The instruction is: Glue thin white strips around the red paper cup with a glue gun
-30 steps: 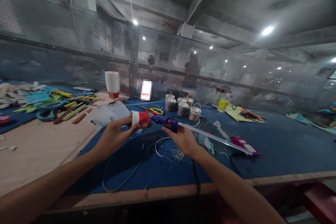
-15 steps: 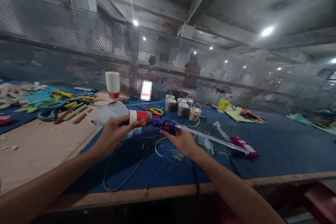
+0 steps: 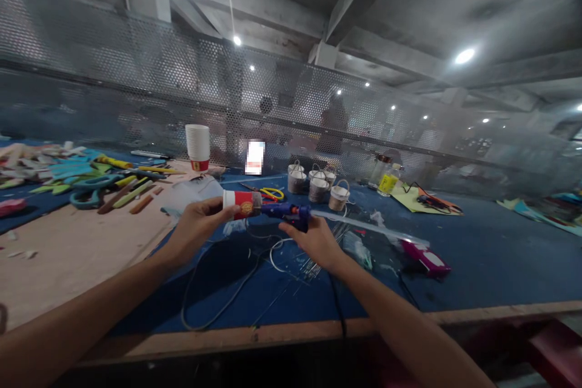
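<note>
My left hand (image 3: 200,224) is closed around the rim end of a red and white paper cup (image 3: 245,202), which lies on its side in the air with its base to the right. A brownish band circles the cup's base end. My right hand (image 3: 316,241) grips a blue glue gun (image 3: 291,212), its nozzle pointing left at the cup's base end; whether the tip touches the cup I cannot tell. A long clear glue stick (image 3: 377,227) sticks out of the gun's back. Just behind stand several small wrapped cups with handles (image 3: 339,197).
A stack of paper cups (image 3: 197,148) stands at the back left, near scissors (image 3: 91,191) and coloured strips. Yellow-handled scissors (image 3: 273,194), a yellow-labelled bottle (image 3: 389,180) and a magenta box-like object (image 3: 426,257) lie further along. A looped cord (image 3: 218,315) crosses the blue tabletop.
The cup has turned in my left hand, bringing its gold emblem into view. The glue gun has shifted slightly right, and its glue stick's far end sits higher.
</note>
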Available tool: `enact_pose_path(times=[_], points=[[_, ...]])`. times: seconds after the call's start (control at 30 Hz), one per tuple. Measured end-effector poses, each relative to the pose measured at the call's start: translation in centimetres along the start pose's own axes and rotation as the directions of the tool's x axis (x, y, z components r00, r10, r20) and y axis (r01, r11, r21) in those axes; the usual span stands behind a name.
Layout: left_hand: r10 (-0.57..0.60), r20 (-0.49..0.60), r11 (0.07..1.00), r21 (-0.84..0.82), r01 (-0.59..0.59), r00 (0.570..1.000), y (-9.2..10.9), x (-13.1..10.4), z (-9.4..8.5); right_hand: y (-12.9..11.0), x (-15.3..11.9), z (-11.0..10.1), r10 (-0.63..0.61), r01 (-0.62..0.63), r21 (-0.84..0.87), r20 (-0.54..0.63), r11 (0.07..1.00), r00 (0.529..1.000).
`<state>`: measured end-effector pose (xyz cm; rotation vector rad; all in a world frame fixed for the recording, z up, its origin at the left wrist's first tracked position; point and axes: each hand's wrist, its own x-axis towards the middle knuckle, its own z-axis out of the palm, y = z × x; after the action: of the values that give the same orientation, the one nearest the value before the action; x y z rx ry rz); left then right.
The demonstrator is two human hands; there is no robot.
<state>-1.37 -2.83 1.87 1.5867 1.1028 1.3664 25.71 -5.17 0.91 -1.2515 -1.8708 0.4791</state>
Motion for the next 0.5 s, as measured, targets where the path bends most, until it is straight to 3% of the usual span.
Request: enact_pose_path(times=[0.1,0.17,0.23,0.3,0.5], points=[[-0.046,-0.029,0.996,-0.072,0.044,0.998,-0.2,0.4,0.0,-0.7,0.6,-0.9,0.136,-0.149,0.358,0.063,0.922,0.989],[-0.076,-0.035,0.991,-0.115,0.072,0.996,-0.3,0.5,0.0,-0.7,1.1,-1.5,0.171,-0.191,0.575,0.089,0.795,0.981],[-0.107,-0.032,0.984,-0.148,0.101,0.994,-0.4,0.7,0.0,-0.2,1.6,-2.0,0.228,-0.260,0.682,0.139,0.684,0.964],[-0.127,-0.017,0.976,-0.181,0.121,0.992,-0.5,0.7,0.0,0.9,2.2,-2.3,0.313,-0.358,0.668,0.192,0.653,0.930],[-0.151,0.005,0.960,-0.239,0.148,0.988,-0.3,0.7,0.1,5.0,3.4,-2.4,0.492,-0.508,0.462,0.165,0.727,0.855]])
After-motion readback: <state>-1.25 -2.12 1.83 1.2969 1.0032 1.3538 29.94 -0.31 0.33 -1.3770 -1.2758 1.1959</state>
